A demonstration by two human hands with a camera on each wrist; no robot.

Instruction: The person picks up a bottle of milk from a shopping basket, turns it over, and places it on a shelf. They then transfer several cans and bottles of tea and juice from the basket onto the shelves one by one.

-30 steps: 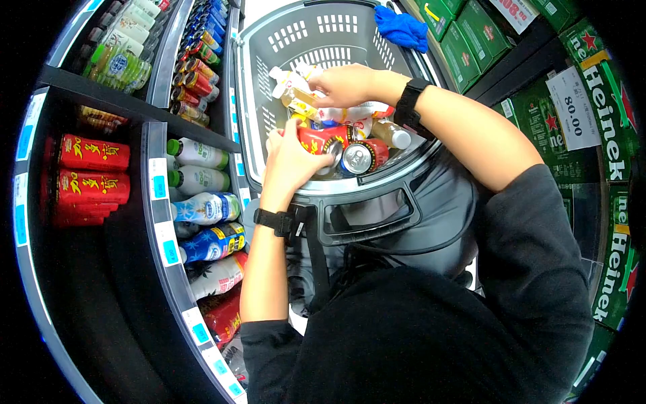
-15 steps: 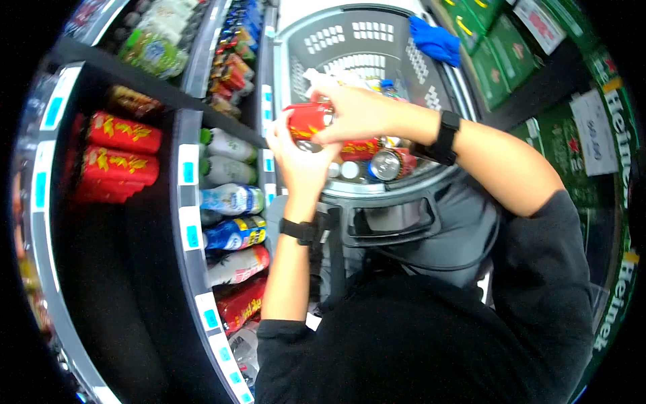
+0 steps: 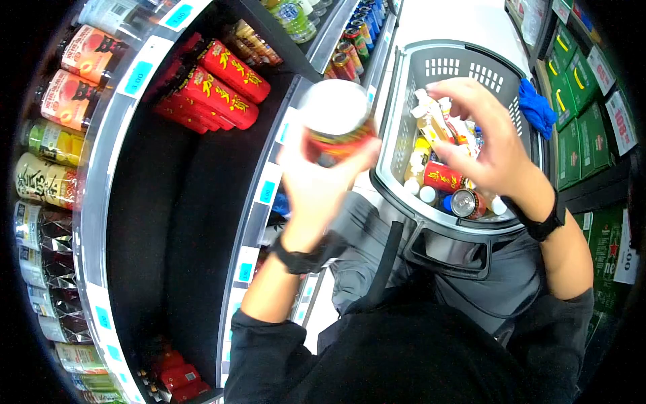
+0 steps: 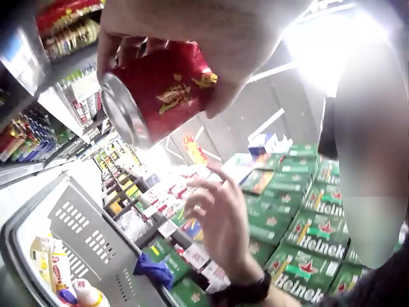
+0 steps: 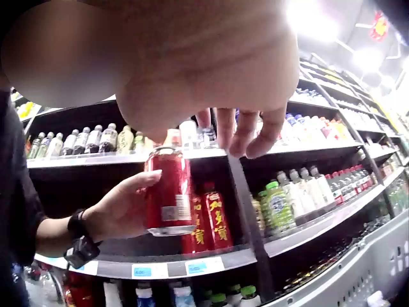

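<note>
My left hand (image 3: 313, 182) grips a red drink can (image 5: 168, 195) with yellow lettering, held up in front of the shelf. In the head view the can is blurred and its pale end faces up. My right hand (image 3: 491, 138), fingers loosely bent and holding nothing, is over the grey shopping basket (image 3: 431, 69). Inside the basket are a red can (image 3: 443, 176) on its side, another can (image 3: 463, 202) with its silver top showing, and several bottles. Red cans (image 3: 225, 91) with the same yellow lettering are stacked at the back of the dark shelf compartment.
Bottles (image 3: 42, 178) line the shelf at far left, behind a clear edge strip with price tags (image 3: 138, 77). A blue cloth (image 3: 536, 108) hangs on the basket's right rim. Green beer cartons (image 3: 592, 158) are stacked on the right.
The red can has come up out of the basket, between both hands half a second ago, and has moved left in the left hand alone. My right hand has let go. The view has turned left.
</note>
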